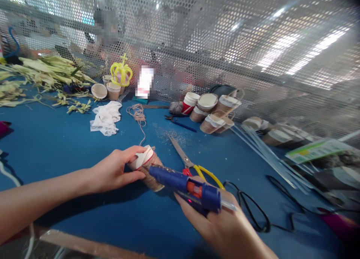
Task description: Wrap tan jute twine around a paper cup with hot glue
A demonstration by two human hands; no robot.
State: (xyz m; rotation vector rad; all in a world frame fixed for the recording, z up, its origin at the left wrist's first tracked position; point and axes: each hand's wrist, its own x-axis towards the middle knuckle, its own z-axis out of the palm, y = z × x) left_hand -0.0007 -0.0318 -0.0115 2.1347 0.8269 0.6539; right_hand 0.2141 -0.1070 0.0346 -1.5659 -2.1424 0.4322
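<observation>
A paper cup [153,176], partly wound with brown twine, lies tilted on the table with my left hand [120,167] gripping its white end. Wrapped round a blue hot glue gun [171,178] is my right hand [213,214]; a clear glue stick pokes from the gun's back. The gun's nozzle is at the cup's twine, though I cannot tell if it touches. From the cup, loose twine [137,114] runs back to a small tangled heap. Scissors [185,157] with yellow and red handles lie just beyond the gun.
Twine-wrapped cups [212,122], a ball of grey yarn [176,107] and blue pliers [180,124] sit toward the perforated metal screen. Crumpled white cloth [107,116], a yellow crown [121,72] and dried husks [50,71] are at left. Clear glue sticks [267,157] and black cable [253,210] lie right.
</observation>
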